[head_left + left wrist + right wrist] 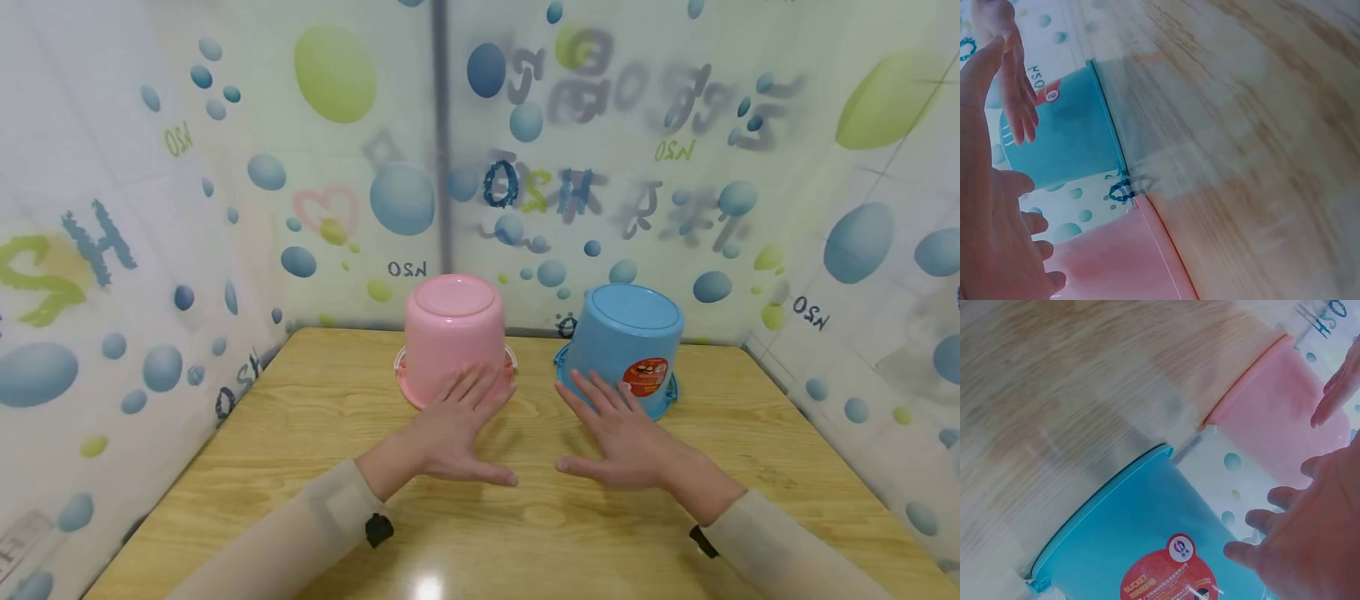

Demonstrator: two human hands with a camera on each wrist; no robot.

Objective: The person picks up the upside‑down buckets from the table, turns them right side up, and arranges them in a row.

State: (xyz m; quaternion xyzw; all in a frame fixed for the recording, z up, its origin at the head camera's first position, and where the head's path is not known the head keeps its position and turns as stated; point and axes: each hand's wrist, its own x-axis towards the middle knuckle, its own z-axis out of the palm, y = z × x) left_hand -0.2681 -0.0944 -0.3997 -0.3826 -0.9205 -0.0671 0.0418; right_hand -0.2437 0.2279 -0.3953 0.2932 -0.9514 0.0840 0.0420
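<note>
Two plastic buckets stand upside down on a wooden table. The pink bucket [453, 333] is on the left, its handle resting at the rim. To the right is the blue bucket [618, 333], which carries a red oval label [645, 377]. My left hand [461, 433], palm down with fingers spread, is in front of the pink bucket. My right hand [622, 433] is spread in front of the blue bucket in the same way. Neither hand holds anything. In the wrist views the fingers appear apart from the buckets.
The wooden table [525, 542] reaches back to a curtain [337, 167] printed with blue and green dots and lettering. More of this patterned sheet hangs at both sides. Dark bands [379, 529] circle both wrists.
</note>
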